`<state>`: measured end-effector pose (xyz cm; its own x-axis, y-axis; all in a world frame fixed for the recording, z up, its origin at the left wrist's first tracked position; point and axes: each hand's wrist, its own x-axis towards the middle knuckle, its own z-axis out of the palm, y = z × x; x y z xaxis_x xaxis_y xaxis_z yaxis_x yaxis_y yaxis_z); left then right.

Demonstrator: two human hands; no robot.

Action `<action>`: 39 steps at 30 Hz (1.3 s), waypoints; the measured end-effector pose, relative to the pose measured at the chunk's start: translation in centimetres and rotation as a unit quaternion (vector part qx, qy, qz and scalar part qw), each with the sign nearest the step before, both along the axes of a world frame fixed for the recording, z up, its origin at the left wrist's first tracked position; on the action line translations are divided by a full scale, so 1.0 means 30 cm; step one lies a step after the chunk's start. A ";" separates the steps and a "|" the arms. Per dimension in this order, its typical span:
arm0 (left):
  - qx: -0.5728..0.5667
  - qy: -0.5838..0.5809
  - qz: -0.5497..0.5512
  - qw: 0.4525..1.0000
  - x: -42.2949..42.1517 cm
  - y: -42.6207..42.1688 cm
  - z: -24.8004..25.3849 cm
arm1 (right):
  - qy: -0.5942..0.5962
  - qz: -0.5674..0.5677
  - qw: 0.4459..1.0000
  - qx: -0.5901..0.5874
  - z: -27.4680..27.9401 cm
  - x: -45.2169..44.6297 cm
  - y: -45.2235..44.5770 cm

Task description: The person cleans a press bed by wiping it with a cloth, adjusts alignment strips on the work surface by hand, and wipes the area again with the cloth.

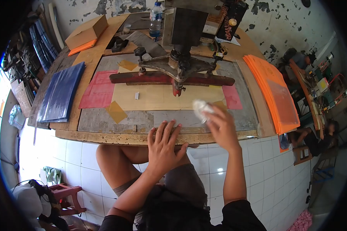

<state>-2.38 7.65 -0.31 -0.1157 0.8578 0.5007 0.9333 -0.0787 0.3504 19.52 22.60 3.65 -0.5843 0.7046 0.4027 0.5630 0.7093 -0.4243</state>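
Note:
My right hand [221, 127] holds a crumpled white cloth [201, 110] in its fingers, over the right part of the work surface. My left hand [165, 148] rests at the table's front edge, fingers spread and holding nothing. Beyond both hands lies a long cream sheet [142, 94] with a small white piece [137, 96] on it. Pink sheets [98, 89] and amber pieces of tape [117, 112] are around it. Above the cream sheet stands the press head [179, 63] with its red bar [142, 77].
Blue plastic sheets [62, 92] lie at the left, orange sheets [272, 92] at the right. A cardboard box [86, 31] and a water bottle [155, 19] stand at the back. Other people [329, 136] sit at the far right, beside another bench [306, 90].

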 end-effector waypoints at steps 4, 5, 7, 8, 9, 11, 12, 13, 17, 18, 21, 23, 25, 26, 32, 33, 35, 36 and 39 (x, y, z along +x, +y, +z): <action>0.007 0.004 0.003 1.000 0.004 0.002 0.001 | -0.029 -0.115 0.989 0.088 -0.042 -0.059 -0.034; 0.007 0.002 0.002 1.000 0.003 0.001 0.003 | -0.033 -0.076 0.992 0.091 -0.044 -0.080 -0.062; 0.009 0.001 0.001 1.000 0.004 -0.002 -0.001 | -0.040 0.005 0.995 0.095 -0.030 -0.106 -0.118; 0.011 0.002 0.001 1.000 0.003 -0.001 -0.002 | -0.035 0.038 0.997 0.065 -0.013 -0.104 -0.132; 0.013 0.004 0.002 1.000 0.001 0.000 -0.003 | -0.034 0.062 0.996 0.048 0.000 -0.090 -0.124; 0.002 0.005 -0.003 1.000 0.000 0.000 -0.003 | -0.031 0.109 0.993 0.014 0.030 -0.024 -0.071; -0.003 0.006 -0.006 1.000 -0.002 0.001 -0.003 | -0.002 0.053 0.999 -0.002 -0.011 0.014 -0.018; -0.003 0.009 -0.005 1.000 -0.004 -0.001 -0.005 | -0.010 -0.014 1.000 0.022 -0.026 0.029 0.017; -0.004 0.010 -0.005 1.000 0.000 0.001 0.000 | -0.032 -0.171 0.979 0.109 -0.041 -0.035 -0.012; -0.008 0.008 -0.005 1.000 0.001 0.000 0.003 | -0.028 -0.084 0.989 0.120 -0.026 -0.070 -0.059; -0.030 -0.032 -0.004 0.999 -0.002 -0.007 0.003 | -0.033 0.127 0.990 0.044 0.015 -0.126 -0.210; -0.028 -0.025 -0.007 0.999 -0.005 -0.007 0.001 | -0.026 0.142 0.989 0.017 0.012 -0.059 -0.150; -0.025 -0.031 -0.004 0.999 -0.001 -0.007 0.010 | 0.013 0.027 1.000 0.002 0.009 0.030 -0.043; -0.025 -0.027 -0.004 0.999 -0.002 -0.009 0.008 | 0.033 -0.022 0.998 -0.048 -0.005 0.087 0.045; -0.026 -0.017 -0.007 0.999 -0.001 -0.006 0.005 | -0.026 -0.084 0.992 0.088 -0.025 -0.001 -0.041; -0.025 -0.018 -0.007 1.000 -0.001 -0.004 0.004 | -0.016 0.002 0.998 0.057 0.001 -0.025 -0.090; -0.025 -0.016 -0.007 1.000 -0.002 -0.003 0.004 | -0.015 0.069 0.997 0.019 0.021 -0.005 -0.087; -0.025 -0.014 -0.006 1.000 -0.001 -0.001 0.009 | -0.014 0.104 0.994 -0.001 0.026 0.018 -0.076; -0.022 -0.010 -0.007 1.000 -0.004 -0.008 0.005 | 0.041 -0.078 0.996 -0.032 -0.042 0.166 0.172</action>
